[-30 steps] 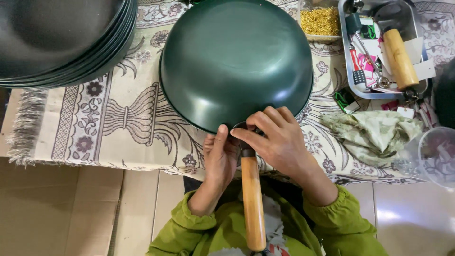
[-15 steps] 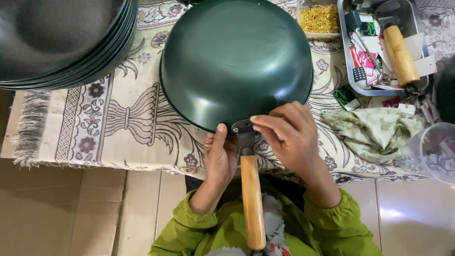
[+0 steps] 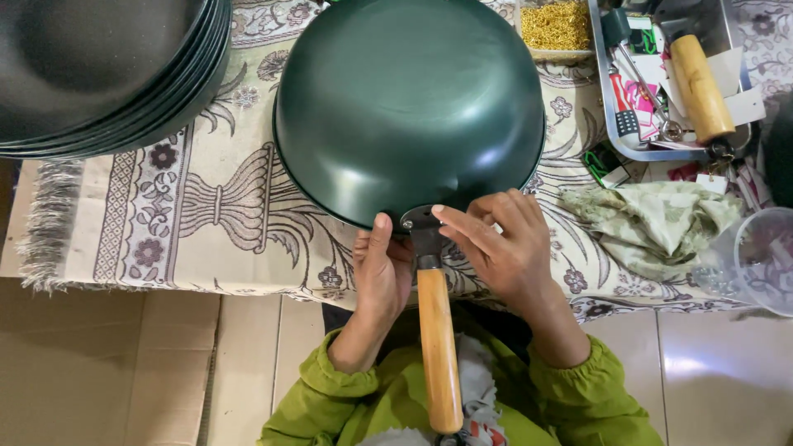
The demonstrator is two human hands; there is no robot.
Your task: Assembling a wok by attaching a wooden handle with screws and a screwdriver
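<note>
Already the wooden handle (image 3: pixel 439 347) sits in the bracket (image 3: pixel 424 229) of the upturned green wok (image 3: pixel 409 107) on the patterned cloth (image 3: pixel 206 206), left hand (image 3: pixel 382 268) gripping the joint, right hand (image 3: pixel 496 244) loosely pinching its rivet, apparently not yet fixed.

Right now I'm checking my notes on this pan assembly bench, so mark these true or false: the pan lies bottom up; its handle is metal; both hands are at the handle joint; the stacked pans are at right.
1. The green pan lies bottom up on the patterned cloth. True.
2. Its handle is bare metal. False: it is wood, on a dark metal bracket.
3. The left hand and right hand are both at the bracket. True.
4. The stacked pans are at right. False: they are at upper left.
</note>
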